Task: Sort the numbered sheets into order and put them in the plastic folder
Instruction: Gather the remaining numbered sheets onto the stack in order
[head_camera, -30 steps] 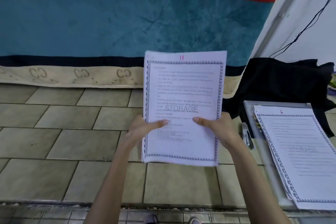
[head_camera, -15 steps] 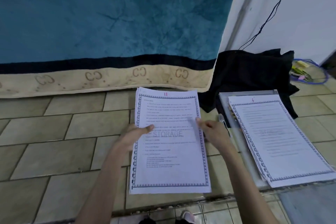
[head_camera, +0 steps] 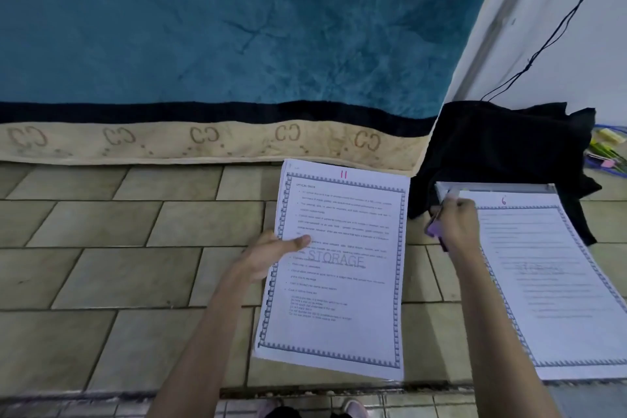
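A stack of printed sheets (head_camera: 342, 282), its top page marked 11 in red with a STORAGE watermark, is held over the tiled floor. My left hand (head_camera: 268, 256) grips its left edge, thumb on top. A second pile (head_camera: 556, 282), topped by sheet 6, lies to the right on a clear plastic folder (head_camera: 495, 187). My right hand (head_camera: 456, 226) has closed around a small purple and black object (head_camera: 434, 231), a pen or clip, at the folder's left edge.
A striped red, teal and black blanket (head_camera: 220, 44) hangs over a mattress behind the sheets. A black cloth (head_camera: 509, 142) lies by the white wall, with a thin black cable (head_camera: 556, 30) running up it. Coloured items (head_camera: 607, 153) sit far right.
My right hand let go of the stack and moved right to the folder's edge, closing on the small object. The stack tilted down, held by my left hand alone.
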### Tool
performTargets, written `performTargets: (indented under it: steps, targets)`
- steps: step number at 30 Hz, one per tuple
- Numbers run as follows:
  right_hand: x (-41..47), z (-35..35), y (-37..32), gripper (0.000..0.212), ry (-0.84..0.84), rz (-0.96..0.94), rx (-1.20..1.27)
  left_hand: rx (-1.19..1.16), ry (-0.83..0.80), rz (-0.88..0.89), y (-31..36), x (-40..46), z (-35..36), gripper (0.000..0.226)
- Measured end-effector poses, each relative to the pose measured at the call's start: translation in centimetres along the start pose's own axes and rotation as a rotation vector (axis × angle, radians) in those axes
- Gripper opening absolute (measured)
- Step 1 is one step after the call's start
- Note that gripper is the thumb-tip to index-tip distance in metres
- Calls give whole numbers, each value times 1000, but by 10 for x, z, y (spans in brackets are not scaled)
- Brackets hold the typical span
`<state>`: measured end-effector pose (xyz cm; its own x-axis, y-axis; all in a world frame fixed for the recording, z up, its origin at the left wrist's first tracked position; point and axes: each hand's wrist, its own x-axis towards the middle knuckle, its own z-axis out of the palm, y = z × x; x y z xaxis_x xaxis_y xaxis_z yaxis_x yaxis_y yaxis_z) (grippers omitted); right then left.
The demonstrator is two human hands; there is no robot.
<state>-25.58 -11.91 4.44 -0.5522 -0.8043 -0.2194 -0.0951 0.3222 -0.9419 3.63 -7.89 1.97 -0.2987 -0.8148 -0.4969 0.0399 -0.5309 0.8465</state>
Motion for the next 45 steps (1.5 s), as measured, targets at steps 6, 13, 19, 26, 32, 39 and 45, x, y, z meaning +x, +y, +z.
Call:
performTargets:
  steps: [6,13,19,26,32,39,45]
  targets:
    - [-44,40,-89,22,-267,-524,90,111,-40,103,3,-5,12,38]
    - [-56,90,-97,23,-631,-744,-710,309,-29,118,9,-6,12,28]
    - [-57,94,-91,15,-607,-734,-731,317,86,265,30,3,13,28]
    - [-65,98,-89,19,-513,-764,-758,360,228,492,43,21,31,16]
    - [-62,96,-84,15,-589,-743,-632,412,298,556,38,22,35,26]
    - [-64,95,-102,31,-316,-525,185,354,322,546,35,24,30,32]
    - [-54,100,-91,21,-335,-640,-81,350,330,582,34,21,31,32]
